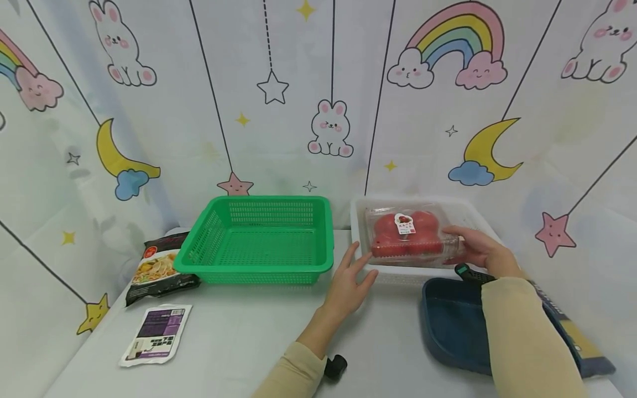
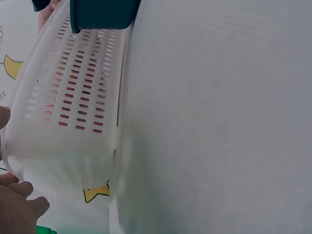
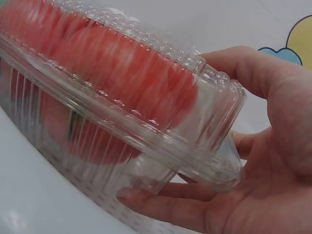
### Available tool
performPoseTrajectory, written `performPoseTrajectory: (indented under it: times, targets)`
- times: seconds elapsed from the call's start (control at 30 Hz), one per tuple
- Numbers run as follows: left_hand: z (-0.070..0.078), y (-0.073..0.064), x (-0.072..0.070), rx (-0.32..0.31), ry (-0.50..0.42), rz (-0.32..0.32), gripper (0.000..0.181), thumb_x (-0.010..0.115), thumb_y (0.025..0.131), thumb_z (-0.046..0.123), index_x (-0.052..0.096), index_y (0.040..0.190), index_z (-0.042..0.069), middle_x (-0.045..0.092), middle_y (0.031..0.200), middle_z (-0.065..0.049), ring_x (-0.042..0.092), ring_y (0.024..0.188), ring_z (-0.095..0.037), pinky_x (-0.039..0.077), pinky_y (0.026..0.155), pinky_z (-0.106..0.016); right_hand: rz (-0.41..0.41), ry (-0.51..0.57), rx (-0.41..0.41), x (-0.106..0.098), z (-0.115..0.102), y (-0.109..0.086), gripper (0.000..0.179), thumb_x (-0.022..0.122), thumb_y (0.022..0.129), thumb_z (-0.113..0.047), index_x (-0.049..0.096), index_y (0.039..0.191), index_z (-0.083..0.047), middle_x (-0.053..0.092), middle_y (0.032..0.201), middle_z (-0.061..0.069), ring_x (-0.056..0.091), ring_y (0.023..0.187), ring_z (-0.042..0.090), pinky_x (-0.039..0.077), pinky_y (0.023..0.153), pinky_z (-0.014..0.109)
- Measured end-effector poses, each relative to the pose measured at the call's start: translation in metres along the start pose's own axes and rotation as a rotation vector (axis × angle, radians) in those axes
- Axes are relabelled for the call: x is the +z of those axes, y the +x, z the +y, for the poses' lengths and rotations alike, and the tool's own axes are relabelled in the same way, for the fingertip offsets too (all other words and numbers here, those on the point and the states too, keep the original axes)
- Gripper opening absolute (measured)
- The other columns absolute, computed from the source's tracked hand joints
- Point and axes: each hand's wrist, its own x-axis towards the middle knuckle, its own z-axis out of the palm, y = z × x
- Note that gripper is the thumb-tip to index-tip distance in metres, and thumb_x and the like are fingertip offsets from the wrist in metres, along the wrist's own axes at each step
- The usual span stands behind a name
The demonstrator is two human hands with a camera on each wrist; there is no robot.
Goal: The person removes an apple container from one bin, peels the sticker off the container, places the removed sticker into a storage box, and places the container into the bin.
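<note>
A clear plastic box of red tomatoes [image 1: 410,235] with a white label is in the white basket [image 1: 363,271], its near edge at the basket's front rim. My right hand [image 1: 480,251] grips the box by its right end; in the right wrist view the thumb lies on the lid and fingers reach under the box [image 3: 122,97]. My left hand [image 1: 348,287] has its fingers spread beside the left front corner of the white basket, holding nothing. The left wrist view shows the basket's slotted side [image 2: 78,97] close to those fingers; whether they touch it I cannot tell.
A green basket [image 1: 254,273] stands left of the white one. Beyond it lie a black noodle packet [image 1: 159,268] and a white and purple pouch [image 1: 156,334]. A dark blue bin [image 1: 455,331] sits under my right forearm, with a dark and yellow package [image 1: 582,337] beside it.
</note>
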Motion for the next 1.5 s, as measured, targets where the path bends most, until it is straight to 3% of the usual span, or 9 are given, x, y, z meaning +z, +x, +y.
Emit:
performPoseTrajectory:
  times: [0.43, 0.73, 0.9, 1.03, 1.13, 1.27, 1.5]
  targets:
    - [-0.004, 0.0, 0.001, 0.055, -0.006, 0.022, 0.043, 0.066, 0.099, 0.026, 0.063, 0.137, 0.005, 0.039, 0.156, -0.018, 0.044, 0.139, -0.033, 0.044, 0.108, -0.047, 0.104, -0.072, -0.09, 0.0, -0.001, -0.008, 0.063, 0.062, 0.1, -0.044, 0.032, 0.147, -0.016, 0.05, 0.121, 0.001, 0.059, 0.103, 0.023, 0.052, 0.094, 0.054]
    - [-0.002, -0.001, -0.001, 0.054, -0.027, 0.014, 0.044, 0.067, 0.099, 0.025, 0.062, 0.137, 0.004, 0.038, 0.157, -0.018, 0.044, 0.139, -0.033, 0.044, 0.108, -0.046, 0.131, -0.079, -0.149, 0.001, -0.016, -0.02, 0.064, 0.06, 0.101, -0.043, 0.029, 0.148, -0.013, 0.041, 0.13, 0.01, 0.059, 0.099, 0.022, 0.051, 0.094, 0.056]
    - [0.0, -0.001, -0.004, 0.054, 0.012, -0.004, 0.045, 0.066, 0.1, 0.027, 0.062, 0.138, 0.004, 0.038, 0.157, -0.018, 0.044, 0.139, -0.032, 0.044, 0.108, -0.045, 0.132, -0.029, -0.159, 0.002, -0.025, -0.032, 0.059, 0.062, 0.101, -0.041, 0.031, 0.147, -0.02, 0.042, 0.128, 0.006, 0.061, 0.097, 0.02, 0.053, 0.091, 0.054]
    - [0.001, 0.0, -0.006, 0.051, 0.046, -0.03, 0.048, 0.065, 0.101, 0.029, 0.059, 0.141, 0.005, 0.035, 0.158, -0.018, 0.042, 0.141, -0.03, 0.043, 0.109, -0.042, 0.127, 0.045, -0.168, 0.005, -0.032, -0.043, 0.04, 0.064, 0.1, -0.038, 0.042, 0.132, -0.027, 0.053, 0.117, -0.001, 0.065, 0.092, 0.017, 0.055, 0.088, 0.053]
    - [0.002, 0.0, -0.009, 0.066, 0.016, -0.035, 0.05, 0.064, 0.101, 0.028, 0.056, 0.144, 0.004, 0.033, 0.159, -0.019, 0.04, 0.142, -0.032, 0.043, 0.109, -0.044, 0.12, 0.083, -0.182, 0.008, -0.035, -0.049, 0.032, 0.064, 0.1, -0.036, 0.045, 0.124, -0.028, 0.06, 0.108, -0.006, 0.066, 0.09, 0.017, 0.055, 0.087, 0.053]
    - [0.008, 0.001, -0.018, 0.099, -0.039, -0.031, 0.052, 0.063, 0.101, 0.026, 0.052, 0.146, 0.002, 0.032, 0.159, -0.02, 0.04, 0.141, -0.038, 0.043, 0.108, -0.048, 0.103, 0.111, -0.201, 0.015, -0.04, -0.055, 0.031, 0.062, 0.102, -0.035, 0.044, 0.126, -0.028, 0.062, 0.106, -0.007, 0.066, 0.091, 0.017, 0.057, 0.084, 0.051]
    - [0.015, 0.001, -0.035, 0.162, -0.092, 0.051, 0.051, 0.066, 0.099, 0.022, 0.054, 0.144, 0.002, 0.037, 0.157, -0.016, 0.042, 0.14, -0.036, 0.044, 0.107, -0.05, 0.092, 0.156, -0.211, 0.038, -0.048, -0.071, 0.032, 0.063, 0.101, -0.035, 0.043, 0.126, -0.031, 0.06, 0.111, -0.007, 0.065, 0.094, 0.014, 0.058, 0.083, 0.049]
